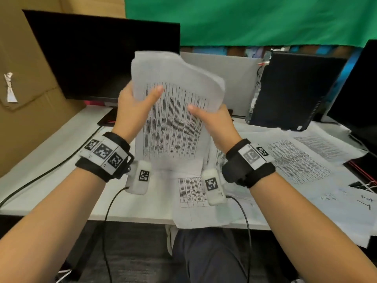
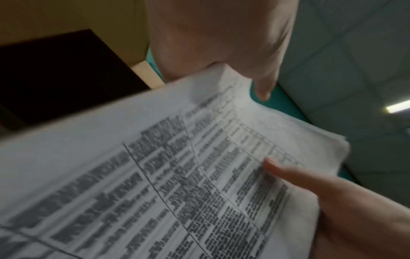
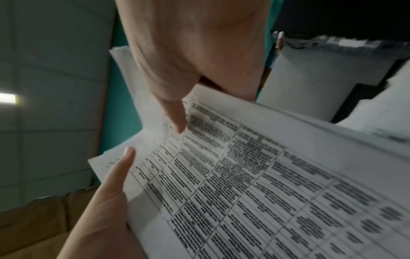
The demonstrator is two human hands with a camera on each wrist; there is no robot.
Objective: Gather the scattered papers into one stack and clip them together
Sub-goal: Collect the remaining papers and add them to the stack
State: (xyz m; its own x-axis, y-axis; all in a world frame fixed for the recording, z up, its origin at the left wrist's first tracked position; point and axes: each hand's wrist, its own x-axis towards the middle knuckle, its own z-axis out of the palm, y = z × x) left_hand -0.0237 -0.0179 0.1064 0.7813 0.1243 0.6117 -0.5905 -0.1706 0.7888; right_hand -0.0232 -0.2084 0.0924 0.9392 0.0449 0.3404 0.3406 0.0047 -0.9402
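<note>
Loose sheets point(image 1: 295, 158): thin white printed paper, flat and overlapping on the white surface point(image 1: 51, 160) below and right of the fingers.
Left hand point(image 1: 132, 111): thumb across the front, fingers behind, pinching the stack's left edge.
Right hand point(image 1: 214, 125): thumb on the printed face, fingers behind, pinching the right edge.
Stack point(image 1: 175, 111): held upright above the surface between both hands, top bowing back, dense table print.
Binder clip point(image 1: 361, 185): black with wire handles, well right of the fingers.
Monitor point(image 1: 98, 58): dark glossy panel beyond the fingers.
</note>
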